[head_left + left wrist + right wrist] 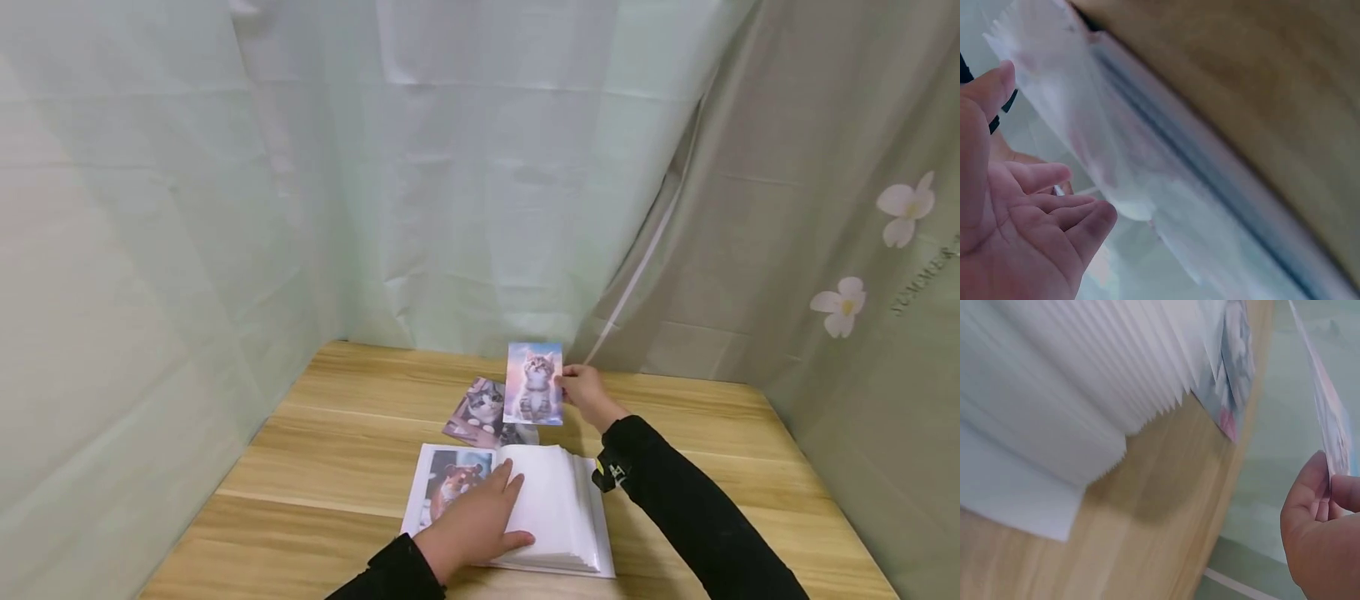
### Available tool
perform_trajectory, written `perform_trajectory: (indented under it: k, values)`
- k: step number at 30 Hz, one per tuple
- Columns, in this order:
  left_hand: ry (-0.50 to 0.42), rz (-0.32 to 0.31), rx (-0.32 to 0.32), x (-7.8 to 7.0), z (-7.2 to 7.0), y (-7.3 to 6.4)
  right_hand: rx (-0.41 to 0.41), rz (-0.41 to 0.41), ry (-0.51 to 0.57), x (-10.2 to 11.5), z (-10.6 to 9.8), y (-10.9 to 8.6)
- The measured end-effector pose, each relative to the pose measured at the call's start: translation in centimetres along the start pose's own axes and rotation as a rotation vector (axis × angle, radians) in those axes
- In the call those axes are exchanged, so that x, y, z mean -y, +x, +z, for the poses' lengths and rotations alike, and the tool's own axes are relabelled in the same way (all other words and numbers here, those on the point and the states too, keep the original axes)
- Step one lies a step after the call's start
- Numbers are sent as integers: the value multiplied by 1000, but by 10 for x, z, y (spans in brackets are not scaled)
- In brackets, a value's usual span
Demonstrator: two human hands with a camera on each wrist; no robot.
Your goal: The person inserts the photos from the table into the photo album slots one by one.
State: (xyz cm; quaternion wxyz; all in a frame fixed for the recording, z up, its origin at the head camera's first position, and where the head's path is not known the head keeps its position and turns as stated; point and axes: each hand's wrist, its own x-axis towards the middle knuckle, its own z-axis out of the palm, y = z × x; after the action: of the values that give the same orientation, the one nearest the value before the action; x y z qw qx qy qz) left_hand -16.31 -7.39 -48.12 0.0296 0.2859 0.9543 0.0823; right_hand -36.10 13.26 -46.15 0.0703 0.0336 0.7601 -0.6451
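Observation:
My right hand pinches a kitten photo by its right edge, holding it up over the far side of the table. In the right wrist view the photo shows nearly edge-on between thumb and fingers. An open photo album lies near the table's front, with a photo of a reddish-brown animal in its left page. My left hand rests across the album's middle with its fingers spread out. Behind the album lie loose cat photos, partly covered in the head view by the held one.
The wooden table carries all of this. Pale green curtains hang behind it and along the left, and a grey-brown curtain with white flowers hangs at the right.

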Motion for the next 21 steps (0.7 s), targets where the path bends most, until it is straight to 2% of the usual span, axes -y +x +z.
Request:
perform_trajectory:
  k: [5, 13, 21]
  values:
    - [12, 3, -7, -2, 5, 2, 8, 21, 56, -6, 4, -1]
    - [84, 12, -27, -4, 14, 5, -32, 23, 136, -15, 10, -5]
    - [152, 19, -55, -6, 16, 5, -33, 49, 219, -24, 17, -10]
